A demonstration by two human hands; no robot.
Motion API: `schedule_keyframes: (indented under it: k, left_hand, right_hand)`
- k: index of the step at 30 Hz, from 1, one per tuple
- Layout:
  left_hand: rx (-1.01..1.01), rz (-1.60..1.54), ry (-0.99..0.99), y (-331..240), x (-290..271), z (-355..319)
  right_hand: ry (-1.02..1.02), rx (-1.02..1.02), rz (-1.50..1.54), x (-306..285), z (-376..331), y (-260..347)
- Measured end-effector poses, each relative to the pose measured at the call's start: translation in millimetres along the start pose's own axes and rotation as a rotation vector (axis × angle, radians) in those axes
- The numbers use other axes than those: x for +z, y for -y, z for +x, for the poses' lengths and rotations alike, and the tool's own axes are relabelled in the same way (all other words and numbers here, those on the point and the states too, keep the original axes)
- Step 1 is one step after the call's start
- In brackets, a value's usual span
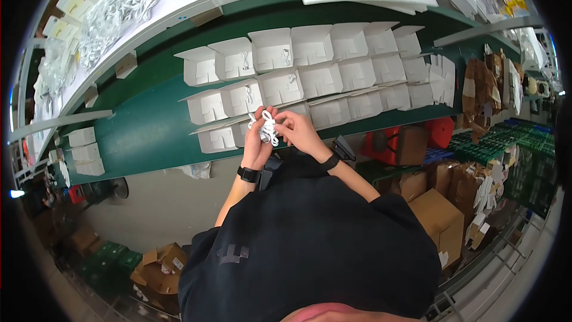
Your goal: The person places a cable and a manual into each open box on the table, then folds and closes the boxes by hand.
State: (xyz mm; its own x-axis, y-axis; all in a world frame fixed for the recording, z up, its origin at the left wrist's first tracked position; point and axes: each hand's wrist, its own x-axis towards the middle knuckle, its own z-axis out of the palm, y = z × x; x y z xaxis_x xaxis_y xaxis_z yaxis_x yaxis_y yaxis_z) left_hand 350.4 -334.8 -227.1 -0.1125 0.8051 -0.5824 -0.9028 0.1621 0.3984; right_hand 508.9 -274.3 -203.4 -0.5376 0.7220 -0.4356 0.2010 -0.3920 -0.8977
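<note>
White coiled cable held between both hands above near edge of green surface, left hand gripping it from below, right hand pinching its side, open white boxes in rows just behind, bagged cables far left.

About twenty open white boxes lie in three rows on the green desk. Three closed white boxes are stacked at its left end.

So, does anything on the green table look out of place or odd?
Nothing stands out. The open white boxes sit in tidy rows on the green table, and both hands, left hand and right hand, hold a coiled white cable.
</note>
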Motion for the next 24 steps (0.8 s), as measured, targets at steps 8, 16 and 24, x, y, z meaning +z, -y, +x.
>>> schedule_keyframes:
  k: [8, 16, 24]
  left_hand:
    - [-0.027, 0.035, -0.093, 2.5, -9.4, -3.5]
    - [-0.091, 0.454, -0.013, 28.6, -10.2, -12.7]
    - [-0.298, 0.797, 0.166, 47.1, 2.5, 3.7]
  right_hand:
    - [-0.004, -0.021, 0.257, -31.4, -4.6, -46.8]
    - [-0.076, -0.249, -0.408, -27.3, -41.5, -18.0]
    - [-0.321, -0.18, -0.45, -43.4, -56.1, -34.9]
